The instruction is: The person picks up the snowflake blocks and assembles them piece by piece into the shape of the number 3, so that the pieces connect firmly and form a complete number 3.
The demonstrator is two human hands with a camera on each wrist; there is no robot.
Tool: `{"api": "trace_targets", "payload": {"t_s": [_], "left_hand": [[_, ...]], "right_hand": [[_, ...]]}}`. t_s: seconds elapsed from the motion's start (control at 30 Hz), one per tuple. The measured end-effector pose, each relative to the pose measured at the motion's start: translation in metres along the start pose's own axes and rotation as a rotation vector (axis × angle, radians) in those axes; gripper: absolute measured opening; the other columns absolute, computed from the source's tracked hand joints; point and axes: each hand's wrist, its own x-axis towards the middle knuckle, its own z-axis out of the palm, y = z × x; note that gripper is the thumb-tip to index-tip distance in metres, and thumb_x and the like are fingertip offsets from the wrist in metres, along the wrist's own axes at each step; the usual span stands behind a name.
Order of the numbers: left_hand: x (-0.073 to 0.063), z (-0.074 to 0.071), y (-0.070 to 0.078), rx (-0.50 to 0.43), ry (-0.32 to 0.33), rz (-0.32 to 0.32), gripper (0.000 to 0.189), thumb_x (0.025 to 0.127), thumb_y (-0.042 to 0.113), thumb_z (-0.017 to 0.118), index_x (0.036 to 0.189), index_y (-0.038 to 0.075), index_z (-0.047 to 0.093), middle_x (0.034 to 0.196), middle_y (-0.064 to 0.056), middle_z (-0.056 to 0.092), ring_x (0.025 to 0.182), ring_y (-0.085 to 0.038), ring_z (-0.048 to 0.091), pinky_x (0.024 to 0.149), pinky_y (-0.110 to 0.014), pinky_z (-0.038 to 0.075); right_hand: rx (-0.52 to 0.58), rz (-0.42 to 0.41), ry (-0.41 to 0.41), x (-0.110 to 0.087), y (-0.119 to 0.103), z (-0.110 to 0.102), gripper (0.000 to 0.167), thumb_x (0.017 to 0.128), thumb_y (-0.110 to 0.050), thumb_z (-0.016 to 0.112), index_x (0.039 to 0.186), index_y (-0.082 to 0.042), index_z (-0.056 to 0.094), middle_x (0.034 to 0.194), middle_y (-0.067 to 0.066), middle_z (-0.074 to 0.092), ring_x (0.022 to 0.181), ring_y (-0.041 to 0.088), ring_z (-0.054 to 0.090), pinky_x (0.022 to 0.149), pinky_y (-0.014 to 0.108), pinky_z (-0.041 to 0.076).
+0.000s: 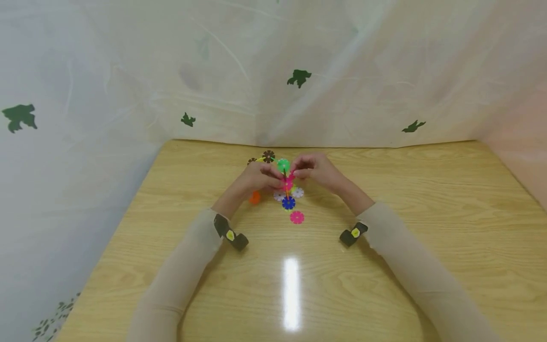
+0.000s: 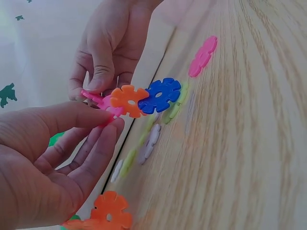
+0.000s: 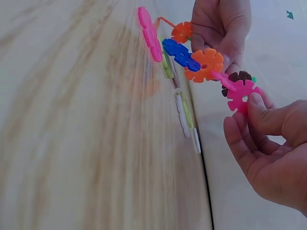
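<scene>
Disc chain [image 2: 122, 99] held btwn both hands [image 1: 258, 176] [image 1: 319, 170].

A brown disc [image 1: 252, 161] is half-hidden (behind the left hand [image 1: 259, 175]).

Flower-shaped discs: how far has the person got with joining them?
Looks done: the blue disc joins the orange disc, which joins a pink disc. In hand: the left hand pinches that pink disc; the right hand pinches a second pink one against it. Possibly left: the loose pink piece and white discs on the table.
</scene>
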Motion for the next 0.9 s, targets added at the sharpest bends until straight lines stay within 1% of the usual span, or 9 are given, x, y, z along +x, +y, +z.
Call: {"api": "trace_targets", "payload": {"t_s": [0.17,0.33,0.6,0.73,0.9], "left_hand": [[-0.0013,-0.0023,-0.0035,0.03,0.008,0.024,0.027,0.082,-0.009,0.077,0.108,-0.008,0.07,0.088,-0.007,0.075,0.075,-0.014,0.072,0.08,-0.029,0.063],[-0.0017,-0.0016,-0.004,0.039,0.007,0.046,0.026,0.081,-0.009,0.077,0.107,-0.008,0.071,0.087,-0.006,0.075,0.076,-0.013,0.071,0.079,-0.029,0.063],[-0.0044,-0.0008,-0.0019,0.003,0.012,0.067,0.026,0.083,-0.012,0.075,0.108,-0.012,0.069,0.087,-0.006,0.074,0.073,-0.014,0.072,0.078,-0.033,0.064],[-0.0043,-0.001,-0.0019,0.013,0.012,0.075,0.025,0.083,-0.011,0.074,0.108,-0.012,0.07,0.089,-0.007,0.075,0.073,-0.013,0.071,0.078,-0.032,0.064],[-0.0039,-0.0006,-0.003,0.014,0.001,0.083,0.026,0.082,-0.012,0.074,0.108,-0.013,0.069,0.088,-0.006,0.075,0.075,-0.012,0.071,0.078,-0.03,0.064]], "right_hand": [[-0.01,-0.022,0.001,-0.0003,0.0006,0.0012,0.007,0.095,0.004,0.066,0.099,0.008,0.07,0.098,0.016,0.069,0.086,0.022,0.065,0.077,0.031,0.061],[-0.022,-0.035,0.029,-0.0002,0.001,0.0026,0.005,0.094,0.005,0.067,0.097,0.008,0.071,0.096,0.016,0.07,0.084,0.02,0.066,0.077,0.032,0.062],[-0.056,-0.048,0.084,-0.0009,-0.0041,0.0061,0.004,0.092,0.005,0.07,0.093,0.007,0.072,0.095,0.02,0.071,0.082,0.015,0.066,0.076,0.03,0.061],[-0.055,-0.046,0.084,-0.0017,-0.0045,0.0062,0.004,0.092,0.005,0.069,0.092,0.008,0.072,0.095,0.022,0.071,0.081,0.016,0.066,0.075,0.029,0.061],[-0.021,-0.028,0.065,-0.002,-0.0051,0.0058,0.005,0.093,0.008,0.067,0.093,0.011,0.071,0.096,0.023,0.07,0.079,0.016,0.067,0.076,0.031,0.063]]}}
